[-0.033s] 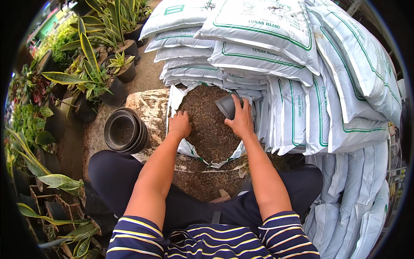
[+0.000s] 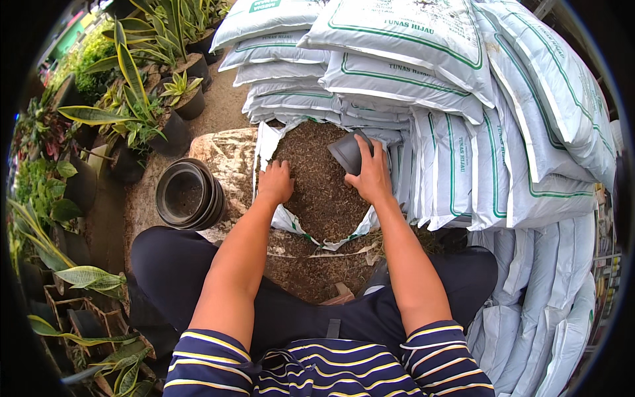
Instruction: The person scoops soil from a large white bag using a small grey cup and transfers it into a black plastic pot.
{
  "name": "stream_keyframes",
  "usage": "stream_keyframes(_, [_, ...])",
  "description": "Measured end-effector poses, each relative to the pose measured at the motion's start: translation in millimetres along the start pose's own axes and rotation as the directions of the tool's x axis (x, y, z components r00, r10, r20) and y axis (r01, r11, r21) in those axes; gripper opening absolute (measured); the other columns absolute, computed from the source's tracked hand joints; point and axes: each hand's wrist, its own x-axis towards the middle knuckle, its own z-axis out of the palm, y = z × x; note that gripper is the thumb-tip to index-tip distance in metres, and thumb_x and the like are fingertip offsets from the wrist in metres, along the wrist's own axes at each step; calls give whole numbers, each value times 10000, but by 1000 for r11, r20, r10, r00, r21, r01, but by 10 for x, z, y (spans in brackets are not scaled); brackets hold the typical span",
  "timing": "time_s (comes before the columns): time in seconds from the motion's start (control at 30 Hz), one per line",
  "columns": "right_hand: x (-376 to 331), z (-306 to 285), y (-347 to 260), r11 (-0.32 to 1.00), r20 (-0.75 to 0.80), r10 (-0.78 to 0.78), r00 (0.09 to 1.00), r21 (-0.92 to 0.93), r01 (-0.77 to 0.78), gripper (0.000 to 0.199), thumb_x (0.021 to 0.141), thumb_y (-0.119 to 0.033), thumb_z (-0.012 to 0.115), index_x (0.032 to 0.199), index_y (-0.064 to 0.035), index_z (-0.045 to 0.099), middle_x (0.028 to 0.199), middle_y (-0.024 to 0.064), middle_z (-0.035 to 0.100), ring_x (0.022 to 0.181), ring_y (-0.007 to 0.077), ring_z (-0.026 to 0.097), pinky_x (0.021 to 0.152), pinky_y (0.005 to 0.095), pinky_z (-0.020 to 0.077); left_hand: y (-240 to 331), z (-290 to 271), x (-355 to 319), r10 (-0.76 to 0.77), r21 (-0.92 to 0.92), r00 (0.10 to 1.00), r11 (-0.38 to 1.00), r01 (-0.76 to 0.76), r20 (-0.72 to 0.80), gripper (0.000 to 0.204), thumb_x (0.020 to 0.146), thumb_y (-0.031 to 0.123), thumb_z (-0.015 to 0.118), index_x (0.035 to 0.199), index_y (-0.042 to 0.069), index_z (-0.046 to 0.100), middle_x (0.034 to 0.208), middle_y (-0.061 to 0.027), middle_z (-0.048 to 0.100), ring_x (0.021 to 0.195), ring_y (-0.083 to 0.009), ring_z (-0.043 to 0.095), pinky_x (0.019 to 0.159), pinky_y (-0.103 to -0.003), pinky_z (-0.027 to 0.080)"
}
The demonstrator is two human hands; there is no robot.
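Small dark plastic pot (image 2: pixel 348 151), clamped in the right hand (image 2: pixel 370 177), lies tilted at the far right of the soil, mouth facing left and long axis running left-right. Left hand (image 2: pixel 275 183) rests loosely curled on brown soil (image 2: pixel 317 192) filling the open white bag (image 2: pixel 267 142). Nested black pots (image 2: pixel 188 194) sit left; stacked white sacks (image 2: pixel 463 92) far right.

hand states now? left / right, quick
Left hand: open, palm down on the soil in the opened bag.
Right hand: closed on a dark plastic pot, tilted over the soil.
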Motion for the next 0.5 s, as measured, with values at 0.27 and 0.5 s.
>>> stream_keyframes(0.27, [-66, -123, -182, 974, -175, 217, 960, 104, -201, 883, 775, -389, 892, 1532, -175, 491, 1384, 230, 487, 1249, 428, 558, 1046, 496, 490, 107, -124, 188, 65, -155, 996, 985, -73, -57, 353, 926, 218, 719, 1205, 72, 560, 1242, -187, 609, 1188, -395, 604, 995, -521, 501])
stream_keyframes(0.5, [-207, 351, -217, 953, -39, 288, 957, -89, -290, 884, 772, -474, 869, 1544, -234, 512, 1326, 211, 527, 1227, 420, 588, 1024, 494, 511, 178, -118, 192, 63, -192, 998, 979, -68, -31, 376, 920, 197, 725, 1234, 78, 555, 1268, -188, 606, 1219, -403, 592, 1021, -527, 496])
